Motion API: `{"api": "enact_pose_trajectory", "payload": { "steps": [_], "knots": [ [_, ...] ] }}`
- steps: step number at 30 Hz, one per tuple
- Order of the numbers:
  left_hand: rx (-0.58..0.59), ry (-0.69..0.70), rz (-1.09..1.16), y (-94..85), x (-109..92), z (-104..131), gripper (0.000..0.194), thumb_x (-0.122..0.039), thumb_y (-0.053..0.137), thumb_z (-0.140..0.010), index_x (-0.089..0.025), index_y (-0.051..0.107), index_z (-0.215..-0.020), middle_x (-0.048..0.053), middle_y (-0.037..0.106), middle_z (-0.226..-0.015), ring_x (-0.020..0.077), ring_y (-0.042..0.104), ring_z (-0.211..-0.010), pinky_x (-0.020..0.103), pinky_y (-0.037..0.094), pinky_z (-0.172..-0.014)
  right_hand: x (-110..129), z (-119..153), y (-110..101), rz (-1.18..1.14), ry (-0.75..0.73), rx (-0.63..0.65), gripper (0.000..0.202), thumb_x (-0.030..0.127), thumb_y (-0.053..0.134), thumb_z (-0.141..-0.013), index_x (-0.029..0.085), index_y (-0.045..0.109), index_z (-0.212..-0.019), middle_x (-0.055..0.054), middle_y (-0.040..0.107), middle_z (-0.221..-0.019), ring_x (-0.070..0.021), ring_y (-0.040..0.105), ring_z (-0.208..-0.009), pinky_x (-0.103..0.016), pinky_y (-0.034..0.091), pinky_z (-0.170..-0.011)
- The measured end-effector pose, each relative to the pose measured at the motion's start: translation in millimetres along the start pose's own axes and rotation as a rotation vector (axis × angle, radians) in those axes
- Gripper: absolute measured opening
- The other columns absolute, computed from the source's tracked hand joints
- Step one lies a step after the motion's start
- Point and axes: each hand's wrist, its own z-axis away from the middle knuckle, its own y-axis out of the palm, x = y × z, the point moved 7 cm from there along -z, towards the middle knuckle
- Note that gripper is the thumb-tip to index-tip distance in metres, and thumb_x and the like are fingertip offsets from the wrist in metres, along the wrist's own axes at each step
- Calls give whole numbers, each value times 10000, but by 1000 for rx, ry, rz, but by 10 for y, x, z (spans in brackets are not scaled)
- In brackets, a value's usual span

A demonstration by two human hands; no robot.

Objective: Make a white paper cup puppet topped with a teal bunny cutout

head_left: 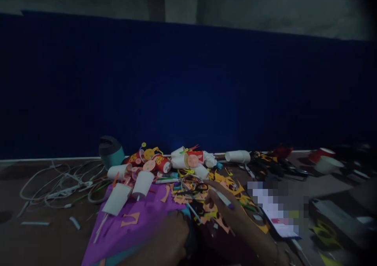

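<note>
My right hand (219, 197) is among the paper scraps in the middle, thumb and forefinger partly bent. A white marker-like stick with a purple end (224, 199) lies along this hand between thumb and forefinger and seems held there. Black-handled scissors (202, 187) lie just beyond the fingertips. My left hand (175, 232) is low in the middle, over the edge of the purple sheet (147, 207); it is dark and smeared by motion, its fingers hidden. Orange and yellow paper cut-outs (218, 219) surround the right hand. A white paper cup with straws (117, 199) lies on the purple sheet.
Several white and red paper cups (179, 160) lie toward the back. A teal container with a dark lid (112, 154) stands behind tangled white cables (59, 183). A phone (277, 215) lies right of my right hand. A blue panel (188, 89) rises behind the table.
</note>
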Motion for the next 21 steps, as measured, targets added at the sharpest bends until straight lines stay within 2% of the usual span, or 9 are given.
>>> {"api": "enact_pose_trajectory", "payload": {
  "steps": [3,5,6,9,11,13,16,19,21],
  "knots": [
    [-62,-80,131,32,167,-11,457,-349,688,-631,-193,603,-1052,85,623,-1128,269,562,-1034,348,443,-881,7,-141,62,279,-171,20,321,256,407,-893,199,610,-1135,-83,677,-894,-229,625,-842,-331,477,-788],
    [-143,-138,109,-35,335,-4,567,-362,681,-647,-192,546,-1171,90,583,-1220,270,508,-1132,354,394,-949,-75,-193,150,448,-213,10,355,196,433,-864,186,566,-1192,-115,653,-1015,-245,599,-935,-352,454,-833],
    [-201,-186,68,-94,435,11,554,-333,645,-688,-194,518,-1209,93,573,-1234,268,498,-1144,360,390,-945,-118,-208,203,522,-220,12,383,182,443,-853,178,544,-1222,-128,637,-1055,-253,580,-971,-367,440,-855],
    [-320,-292,-53,-244,670,69,331,-239,442,-848,-202,552,-1158,85,633,-1088,242,554,-1022,364,418,-851,-216,-222,346,694,-192,44,542,188,548,-755,154,482,-1292,-148,605,-1110,-297,525,-1040,-422,401,-898],
    [-355,-344,-127,-286,754,98,339,-165,363,-873,-194,585,-1128,100,631,-1103,259,537,-1052,395,399,-874,-253,-217,407,763,-165,68,644,180,587,-684,161,457,-1315,-145,595,-1133,-315,503,-1065,-437,381,-911],
    [-389,-368,-172,-278,779,99,399,-100,388,-831,-189,581,-1169,115,570,-1244,292,465,-1166,439,347,-946,-286,-212,444,811,-149,82,670,128,559,-663,175,451,-1322,-138,597,-1137,-306,506,-1062,-425,370,-911],
    [-425,-273,-131,-158,710,2,474,-87,453,-782,-226,546,-1226,88,487,-1362,305,392,-1246,468,298,-1000,-385,-207,475,857,-118,90,715,23,489,-625,167,455,-1324,-138,621,-1099,-286,529,-1030,-398,360,-898],
    [-385,-22,-49,66,546,-174,384,-134,522,-770,-256,591,-1128,48,607,-1212,260,486,-1152,401,367,-949,-495,-191,468,844,-98,67,726,-19,449,-616,161,463,-1320,-135,633,-1104,-278,535,-1042,-389,352,-902],
    [-397,139,-53,182,443,-244,317,-193,567,-769,-252,601,-1078,34,631,-1167,239,523,-1100,364,390,-926,-528,-169,447,800,-116,47,703,-24,434,-635,163,466,-1312,-128,631,-1131,-272,538,-1053,-391,353,-907]
  ]
}}
